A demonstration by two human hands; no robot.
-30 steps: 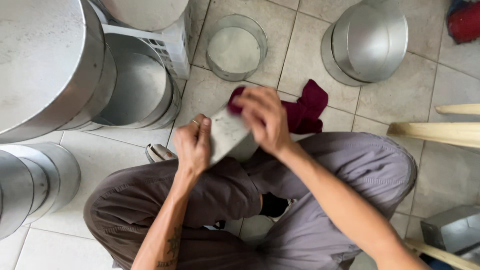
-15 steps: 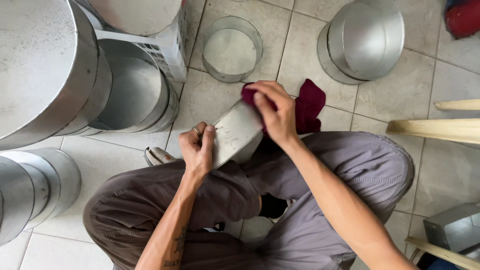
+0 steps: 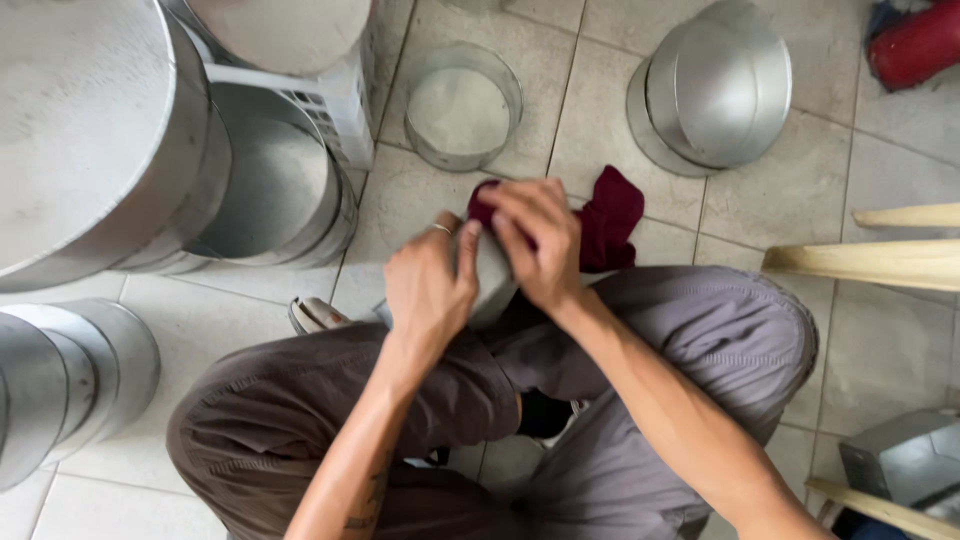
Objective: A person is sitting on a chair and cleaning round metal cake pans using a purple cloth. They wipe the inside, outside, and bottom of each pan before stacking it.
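Observation:
I sit cross-legged on a tiled floor in grey trousers. My left hand (image 3: 432, 285) grips a small shiny metal piece (image 3: 492, 285) held over my knees, mostly hidden between both hands. My right hand (image 3: 535, 245) presses a dark red cloth (image 3: 610, 215) against the metal's upper end. The loose part of the cloth hangs to the right of my fingers, above my right knee.
Several round metal tins and lids lie around: a big stack (image 3: 90, 140) at far left, an open tin (image 3: 270, 190) beside a white crate (image 3: 340, 95), a ring (image 3: 462, 105) ahead, a pan (image 3: 720, 90) upper right. Wooden sticks (image 3: 870, 262) lie at right.
The metal piece has turned and is now mostly covered by my hands. My left hand has moved up close to my right hand, and the cloth rubs at the piece's top.

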